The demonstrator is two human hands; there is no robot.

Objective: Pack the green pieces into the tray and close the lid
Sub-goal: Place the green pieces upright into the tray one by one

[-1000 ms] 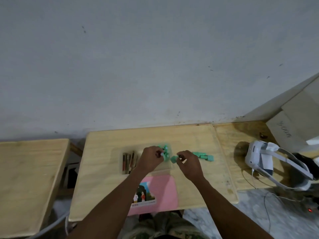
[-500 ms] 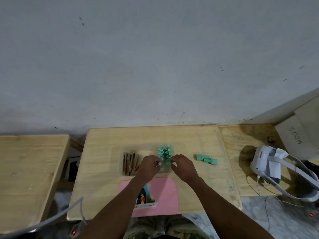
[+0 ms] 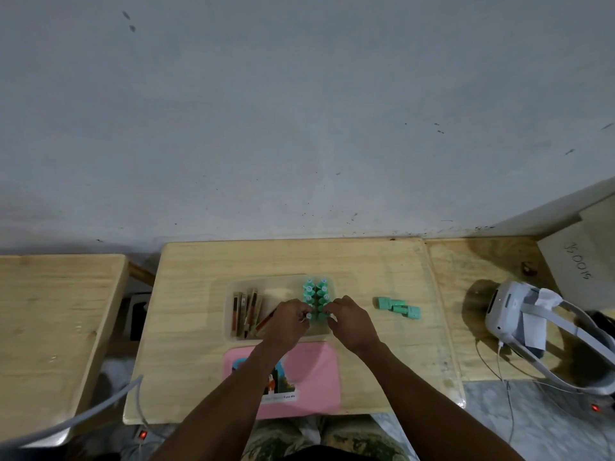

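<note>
A clear shallow tray [image 3: 233, 332] lies in the middle of the wooden table [image 3: 199, 361]. Two rows of upright green pieces [image 3: 316, 292] stand in its right half. My left hand [image 3: 289, 322] and my right hand [image 3: 349, 322] meet at the near end of those rows, each pinching a green piece with the fingertips. Three loose green pieces [image 3: 397, 307] lie on the table to the right of the tray. The pink lid [image 3: 312, 377] with a picture sticker lies flat just in front of the tray, partly under my forearms.
Brown and red sticks [image 3: 244, 311] fill the tray's left half. A white headset [image 3: 519, 321] with cable sits on the side table at the right. Another wooden table [image 3: 50, 327] stands at the left, and a grey wall rises behind.
My right hand came left from near the loose pieces to the tray. Both hands moved down to the near end of the green rows, and the rows now show above them.
</note>
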